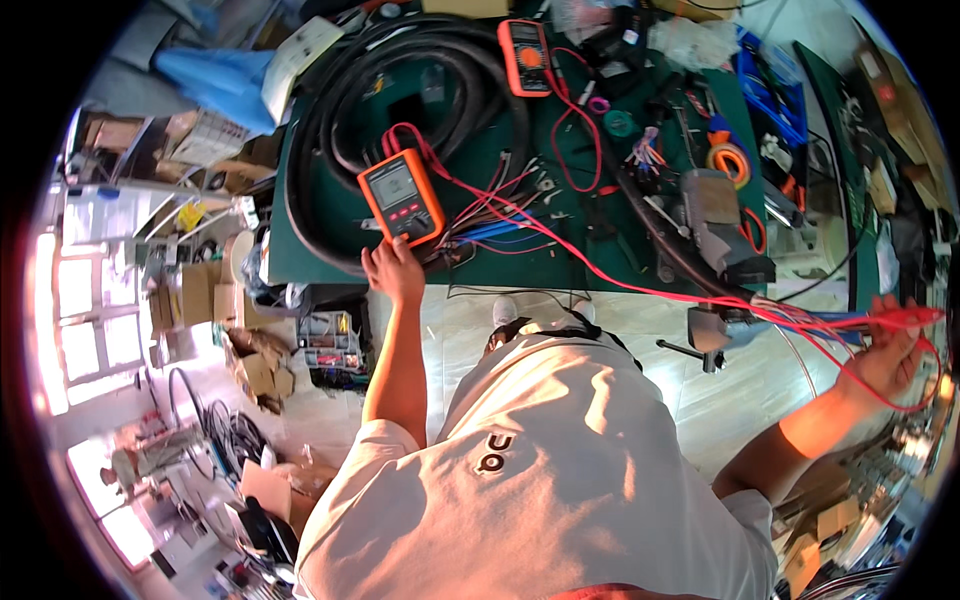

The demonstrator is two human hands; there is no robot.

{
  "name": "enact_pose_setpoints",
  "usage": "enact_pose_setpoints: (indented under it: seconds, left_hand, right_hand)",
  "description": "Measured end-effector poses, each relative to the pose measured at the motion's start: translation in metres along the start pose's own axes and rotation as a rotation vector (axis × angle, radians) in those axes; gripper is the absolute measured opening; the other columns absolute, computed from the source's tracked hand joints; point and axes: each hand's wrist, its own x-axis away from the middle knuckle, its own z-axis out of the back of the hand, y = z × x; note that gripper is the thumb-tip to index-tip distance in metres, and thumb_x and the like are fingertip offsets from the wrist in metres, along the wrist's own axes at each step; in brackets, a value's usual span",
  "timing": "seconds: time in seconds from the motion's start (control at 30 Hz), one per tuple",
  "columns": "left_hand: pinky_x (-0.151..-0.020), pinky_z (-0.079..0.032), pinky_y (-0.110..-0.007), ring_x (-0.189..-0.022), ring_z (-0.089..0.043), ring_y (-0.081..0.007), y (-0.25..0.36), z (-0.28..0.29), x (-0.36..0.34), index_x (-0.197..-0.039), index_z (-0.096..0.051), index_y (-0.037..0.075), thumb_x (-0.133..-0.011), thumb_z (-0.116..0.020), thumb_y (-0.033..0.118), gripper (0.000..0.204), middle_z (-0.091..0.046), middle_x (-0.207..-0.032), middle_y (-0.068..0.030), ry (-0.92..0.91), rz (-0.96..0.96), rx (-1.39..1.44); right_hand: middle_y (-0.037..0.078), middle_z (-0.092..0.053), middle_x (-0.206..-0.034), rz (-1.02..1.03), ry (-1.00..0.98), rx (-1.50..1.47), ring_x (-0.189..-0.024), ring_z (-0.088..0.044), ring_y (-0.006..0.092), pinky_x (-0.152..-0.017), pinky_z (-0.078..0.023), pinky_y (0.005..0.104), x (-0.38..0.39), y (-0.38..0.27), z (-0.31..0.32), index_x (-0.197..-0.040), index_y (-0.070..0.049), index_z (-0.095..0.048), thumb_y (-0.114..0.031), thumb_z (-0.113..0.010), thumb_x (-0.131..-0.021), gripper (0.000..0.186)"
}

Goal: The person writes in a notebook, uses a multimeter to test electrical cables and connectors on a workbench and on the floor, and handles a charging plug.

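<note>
An orange handheld meter with a grey screen lies on the green table. Against its lower edge rest the fingertips of my left hand, fingers somewhat apart and not wrapped around it. Out past the table's right side, my right hand is closed on a red test probe. Red leads run from the meter across the table to that hand. Beside them, the stripped end of a thick black cable spreads into blue and pale wires; whether the probe touches a wire I cannot tell.
The black cable lies coiled at the table's left. A second orange meter sits at the back. Loose wires, orange tape, a grey device and a blue bin crowd the right. A stand is by the front edge.
</note>
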Motion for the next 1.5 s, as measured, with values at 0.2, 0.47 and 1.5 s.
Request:
enact_pose_setpoints:
  seconds: [0.2,0.47,1.5]
  left_hand:
    - [-0.109,-0.018,-0.052,-0.132,-0.030,-0.0368,0.007,0.000,0.005,-0.108,-0.063,0.012,-0.097,-0.041,0.040,0.038,-0.058,-0.115,-0.0079,-0.006,0.066,0.114]
    - [-0.109,-0.018,-0.051,-0.133,-0.029,-0.0360,0.009,-0.002,0.004,-0.113,-0.061,0.011,-0.095,-0.045,0.043,0.040,-0.057,-0.118,-0.0081,-0.012,0.088,0.100]
    - [-0.107,-0.018,-0.054,-0.136,-0.024,-0.0355,0.008,0.000,0.002,-0.111,-0.063,0.013,-0.096,-0.043,0.045,0.040,-0.056,-0.119,-0.0044,-0.053,0.159,0.139]
  right_hand:
    - [0.021,-0.066,-0.097,0.044,0.047,0.054,-0.084,-0.068,0.0273,-0.077,-0.054,0.0319,0.009,-0.013,-0.013,-0.118,0.008,-0.053,-0.029,-0.057,-0.095,0.044]
    - [0.022,-0.067,-0.100,0.123,0.024,0.076,-0.088,-0.069,0.0285,-0.077,-0.056,0.0309,0.009,-0.012,-0.010,-0.116,0.007,-0.056,-0.029,-0.057,-0.095,0.042]
    - [0.025,-0.065,-0.096,0.125,0.049,0.015,-0.086,-0.068,0.0313,-0.079,-0.058,0.0363,0.016,-0.012,-0.002,-0.114,0.012,-0.053,-0.028,-0.060,-0.093,0.046]
